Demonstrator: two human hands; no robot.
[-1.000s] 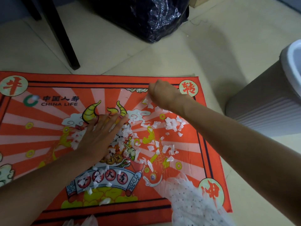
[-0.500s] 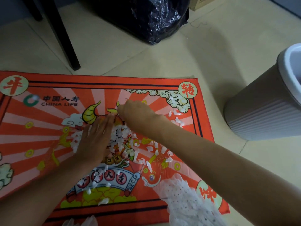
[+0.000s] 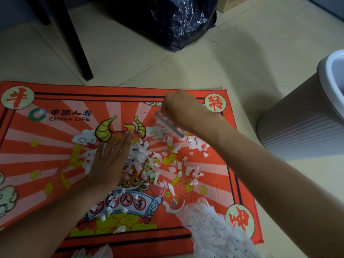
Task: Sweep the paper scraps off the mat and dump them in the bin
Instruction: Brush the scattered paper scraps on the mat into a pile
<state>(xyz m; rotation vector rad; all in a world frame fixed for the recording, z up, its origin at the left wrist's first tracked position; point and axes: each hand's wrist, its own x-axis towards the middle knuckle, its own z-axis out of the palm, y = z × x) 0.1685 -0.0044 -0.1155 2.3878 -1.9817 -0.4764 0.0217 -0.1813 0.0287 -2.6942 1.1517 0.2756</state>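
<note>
You are looking down at a pale tiled floor (image 3: pixel 232 58) lying in dim, even light. A crumpled black plastic bag (image 3: pixel 167 21) is sitting at the far edge, a dark furniture leg (image 3: pixel 74 43) is standing to its left, and a cardboard box corner (image 3: pixel 230 3) is peeking in behind.

arms: 2, bare to elbow | left hand (image 3: pixel 109 162), right hand (image 3: pixel 183 110): no rings, gloves

Paper scraps (image 3: pixel 147 161) lie on the mat (image 3: pixel 55 146) — bin (image 3: pixel 305 127) right.
</note>
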